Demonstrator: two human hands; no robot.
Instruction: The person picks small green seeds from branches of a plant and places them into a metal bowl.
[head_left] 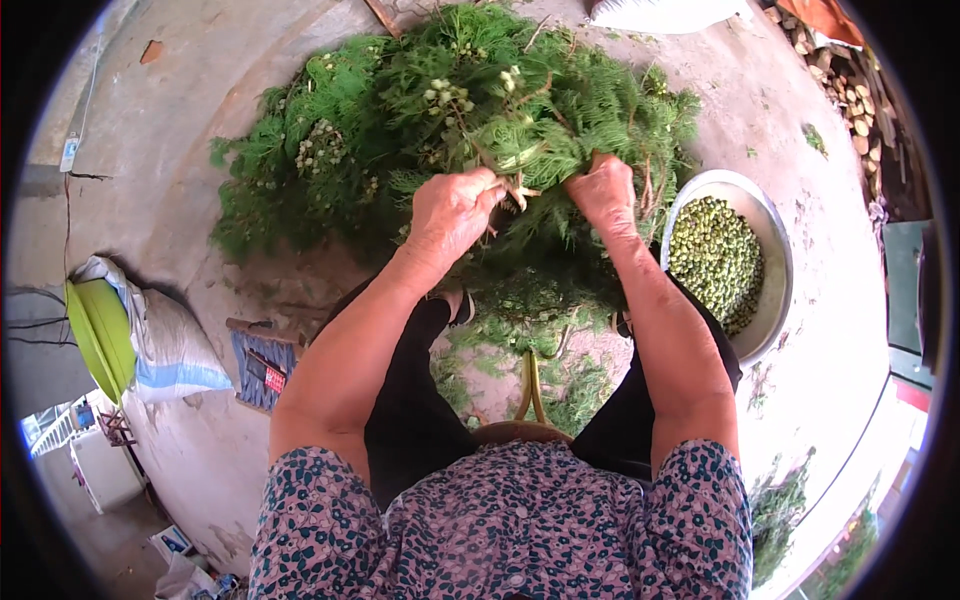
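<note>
The heap of branches (450, 120) fills the floor (250, 60) ahead of both hands, leaving no gap between them. To the right the bowl (775, 250) of green seeds blocks a low sweep (its rim lies just beside the branches). On the left, bare floor lies open as far as the sack (170, 345) and green basin (100, 335).

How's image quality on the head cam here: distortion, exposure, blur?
Head view: strong fisheye, black rim at the corners, and the ground edges bend outward. Daylight is bright, blowing out the lower right edge. The left hand, right hand and green branches are sharp, with no motion blur. The metal bowl rim shows mild glare, and the person casts a soft shadow below the branches.
</note>
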